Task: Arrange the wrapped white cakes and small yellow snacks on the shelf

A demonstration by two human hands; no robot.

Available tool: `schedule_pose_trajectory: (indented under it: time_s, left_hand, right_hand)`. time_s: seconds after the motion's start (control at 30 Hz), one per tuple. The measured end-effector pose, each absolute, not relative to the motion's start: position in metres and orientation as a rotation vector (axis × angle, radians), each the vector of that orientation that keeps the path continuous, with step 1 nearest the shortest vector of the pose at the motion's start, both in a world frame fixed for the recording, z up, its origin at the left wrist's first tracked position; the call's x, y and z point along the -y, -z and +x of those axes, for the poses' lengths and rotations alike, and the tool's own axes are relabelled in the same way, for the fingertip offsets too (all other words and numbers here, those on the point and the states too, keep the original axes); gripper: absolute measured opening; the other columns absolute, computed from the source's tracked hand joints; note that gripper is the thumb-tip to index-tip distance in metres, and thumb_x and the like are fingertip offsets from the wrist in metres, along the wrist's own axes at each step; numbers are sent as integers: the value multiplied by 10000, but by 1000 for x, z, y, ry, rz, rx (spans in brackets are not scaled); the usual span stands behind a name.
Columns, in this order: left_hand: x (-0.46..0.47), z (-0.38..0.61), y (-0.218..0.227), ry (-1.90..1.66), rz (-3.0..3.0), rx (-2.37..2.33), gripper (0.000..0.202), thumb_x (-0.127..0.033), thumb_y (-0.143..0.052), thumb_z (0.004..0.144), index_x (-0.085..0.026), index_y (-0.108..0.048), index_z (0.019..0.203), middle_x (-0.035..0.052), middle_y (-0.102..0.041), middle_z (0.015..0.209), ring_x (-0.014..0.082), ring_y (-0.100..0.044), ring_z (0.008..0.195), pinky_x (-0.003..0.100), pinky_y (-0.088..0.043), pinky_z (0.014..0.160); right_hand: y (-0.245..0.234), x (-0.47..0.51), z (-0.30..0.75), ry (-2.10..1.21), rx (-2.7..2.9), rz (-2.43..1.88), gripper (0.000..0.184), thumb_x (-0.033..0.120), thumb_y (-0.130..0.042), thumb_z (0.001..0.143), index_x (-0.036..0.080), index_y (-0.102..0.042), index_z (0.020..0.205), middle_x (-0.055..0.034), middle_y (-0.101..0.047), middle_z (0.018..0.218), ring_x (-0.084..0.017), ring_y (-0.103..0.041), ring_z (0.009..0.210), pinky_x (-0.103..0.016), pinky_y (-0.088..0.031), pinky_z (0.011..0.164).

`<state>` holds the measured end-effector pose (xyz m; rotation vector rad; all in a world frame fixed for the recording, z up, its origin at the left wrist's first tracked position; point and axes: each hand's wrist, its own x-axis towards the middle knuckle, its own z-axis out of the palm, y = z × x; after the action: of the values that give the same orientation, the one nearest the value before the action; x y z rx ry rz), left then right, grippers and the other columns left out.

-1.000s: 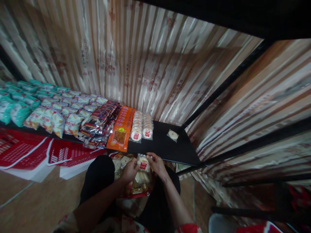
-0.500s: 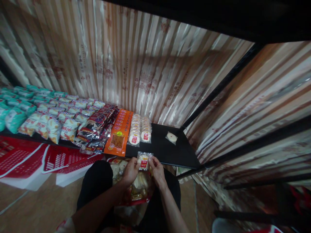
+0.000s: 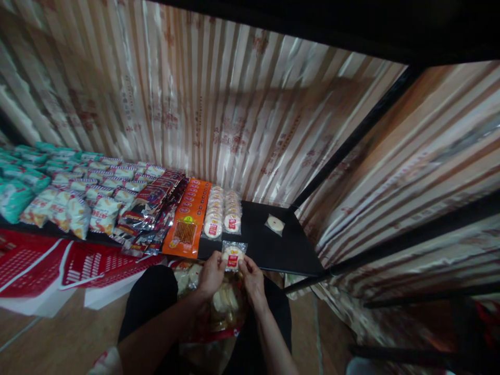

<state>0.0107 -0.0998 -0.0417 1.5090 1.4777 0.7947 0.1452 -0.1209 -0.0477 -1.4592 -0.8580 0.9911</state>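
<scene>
A small clear packet holding a round white cake with a red label [image 3: 233, 255] is pinched between both my hands at the front edge of the black shelf [image 3: 269, 245]. My left hand [image 3: 211, 273] grips its left side, my right hand [image 3: 251, 276] its right side. Below my hands, on my lap, lies an opened bag with more such cakes [image 3: 222, 302]. On the shelf just beyond stand two rows of the same cake packets [image 3: 223, 211]. A single cake packet [image 3: 275, 224] lies apart to the right.
Left of the cake rows lie orange snack packs [image 3: 187, 219], dark foil packets [image 3: 150, 208], white-and-orange bags [image 3: 78, 203] and teal bags [image 3: 19, 177]. Red price strips [image 3: 94, 258] hang below the shelf. A striped foil backing [image 3: 219, 114] lines the rear; black frame bars [image 3: 363, 130] rise at right.
Both hands have lifted the cake packet out of the bag on my lap and moved it up and forward to the shelf's front edge.
</scene>
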Motion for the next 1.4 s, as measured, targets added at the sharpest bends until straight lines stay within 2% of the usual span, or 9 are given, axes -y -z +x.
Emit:
schedule_pose_trajectory:
  time_s: [0.27,0.43,0.6,0.87,1.17,1.4]
  left_hand:
    - [87,20,32,-800,1696,-1597,154,-220,-426,840,-178,-563,899,58,-574,962,160,-555,916,277,-431,832]
    - [82,28,22,-764,1655,-1616,237,-185,-412,841,-172,-540,1039,71,-561,1026,163,-534,989,277,-421,872]
    - [77,34,20,-753,1631,-1605,287,-131,-396,824,-150,-536,1073,87,-571,1058,161,-537,1007,274,-405,916]
    - [67,45,22,-772,1655,-1650,399,-106,-397,792,-143,-499,1176,101,-545,1166,198,-483,1129,308,-351,1009]
    - [51,52,17,-730,1674,-1681,471,-97,-418,773,-93,-460,1242,138,-520,1214,223,-442,1178,302,-319,1029]
    - [39,58,17,-723,1656,-1684,452,-75,-406,772,-113,-465,1219,133,-538,1169,197,-492,1123,274,-368,977]
  right_hand:
    - [55,102,154,-929,801,-1501,566,517,-689,571,142,-688,994,-92,-716,930,-241,-655,817,-354,-515,752]
    - [60,90,166,-822,915,-1567,494,493,-637,630,142,-699,973,-93,-713,948,-247,-649,863,-358,-501,796]
    - [59,80,173,-704,1016,-1669,447,481,-583,672,154,-708,951,-92,-712,952,-237,-646,875,-351,-491,819]
    - [59,64,172,-647,1018,-1714,497,483,-532,690,146,-680,1024,-96,-701,999,-228,-642,892,-339,-482,828]
    - [49,47,175,-609,1096,-1865,459,481,-505,702,196,-685,1013,-57,-719,902,-227,-650,839,-310,-493,735]
    - [47,35,177,-576,1113,-1929,455,454,-491,715,183,-676,1030,-73,-705,962,-222,-642,868,-313,-477,782]
